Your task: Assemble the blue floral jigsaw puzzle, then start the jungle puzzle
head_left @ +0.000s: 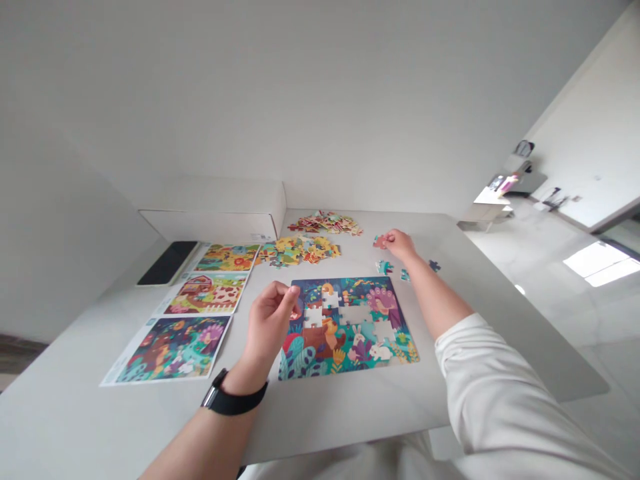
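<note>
A jigsaw puzzle [305,360] of forest animals lies flat in front of me, with several gaps showing its pale backing. My left hand [270,319] hovers at the puzzle's left edge, thumb and fingers closed together; whether something small is between them I cannot make out. Farther back on the right, my right hand [399,244] pinches a reddish puzzle piece [380,241] close to the tabletop. Between that hand and the puzzle lie loose teal pieces [385,267], and a dark blue piece [435,266] rests beyond my right forearm.
Three printed picture sheets [220,370] lie in a column at the left, with a black phone [169,263] beside the farthest. Behind the puzzle are a yellowish heap of pieces [305,250] and a reddish heap [327,223]. A white box [210,225] stands against the wall.
</note>
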A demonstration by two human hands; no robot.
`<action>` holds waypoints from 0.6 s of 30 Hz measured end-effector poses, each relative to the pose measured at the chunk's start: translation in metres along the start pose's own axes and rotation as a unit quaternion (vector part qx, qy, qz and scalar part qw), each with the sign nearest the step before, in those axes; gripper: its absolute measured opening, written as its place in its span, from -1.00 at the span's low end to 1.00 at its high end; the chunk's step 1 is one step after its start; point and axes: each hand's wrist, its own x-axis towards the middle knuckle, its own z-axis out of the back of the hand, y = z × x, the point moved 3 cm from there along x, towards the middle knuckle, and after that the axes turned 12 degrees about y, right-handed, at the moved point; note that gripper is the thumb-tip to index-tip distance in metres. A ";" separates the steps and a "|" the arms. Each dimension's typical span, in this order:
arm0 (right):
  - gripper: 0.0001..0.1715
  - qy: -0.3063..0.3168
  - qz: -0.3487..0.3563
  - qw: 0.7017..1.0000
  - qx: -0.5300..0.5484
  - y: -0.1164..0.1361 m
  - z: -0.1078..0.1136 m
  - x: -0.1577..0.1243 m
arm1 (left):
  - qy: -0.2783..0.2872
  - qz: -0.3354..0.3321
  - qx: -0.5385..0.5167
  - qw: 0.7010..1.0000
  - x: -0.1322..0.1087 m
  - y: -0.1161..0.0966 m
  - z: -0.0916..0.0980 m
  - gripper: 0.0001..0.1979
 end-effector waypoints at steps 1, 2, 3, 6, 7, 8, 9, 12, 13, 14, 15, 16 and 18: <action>-0.92 -0.004 0.010 1.000 0.024 0.005 0.001 -0.005 | 0.000 -0.003 0.004 1.000 -0.001 -0.001 0.001 -0.50; -0.92 -0.006 0.017 0.998 0.054 0.011 0.002 -0.010 | 0.000 -0.006 0.009 1.000 -0.001 -0.002 0.001 -0.47; -0.89 -0.004 0.026 0.996 0.088 0.018 0.004 -0.016 | 0.001 -0.010 0.012 1.000 0.000 -0.003 0.001 -0.46; -0.81 0.039 0.084 0.977 0.194 0.046 0.010 -0.040 | 0.008 -0.026 -0.010 1.000 0.003 0.000 -0.002 -0.58; -0.79 0.061 0.105 0.966 0.228 0.057 0.010 -0.051 | 0.015 -0.026 -0.025 0.999 0.006 0.002 -0.004 -0.63; -0.77 0.082 0.128 0.954 0.257 0.067 0.010 -0.063 | 0.019 -0.022 -0.036 0.999 0.008 0.005 -0.005 -0.60; -0.74 0.098 0.148 0.943 0.282 0.078 0.010 -0.075 | 0.026 -0.016 -0.043 0.999 0.010 0.008 -0.006 -0.51; -0.64 0.129 0.179 0.918 0.328 0.105 0.000 -0.114 | 0.046 -0.008 -0.041 0.998 0.015 0.017 -0.009 -0.39; -0.62 0.137 0.184 0.913 0.338 0.113 -0.006 -0.127 | 0.053 -0.009 -0.033 0.998 0.016 0.019 -0.009 -0.42; -0.61 0.142 0.188 0.908 0.347 0.120 -0.013 -0.139 | 0.061 -0.009 -0.024 0.998 0.018 0.021 -0.009 -0.47; -0.60 0.146 0.191 0.904 0.354 0.125 -0.022 -0.150 | 0.068 -0.009 -0.014 0.998 0.019 0.022 -0.009 -0.51; -0.60 0.152 0.192 0.900 0.360 0.130 -0.031 -0.160 | 0.073 -0.010 -0.006 0.997 0.020 0.024 -0.009 -0.53; -0.61 0.177 0.183 0.893 0.370 0.136 -0.052 -0.175 | 0.083 -0.016 0.009 0.996 0.021 0.026 -0.009 -0.55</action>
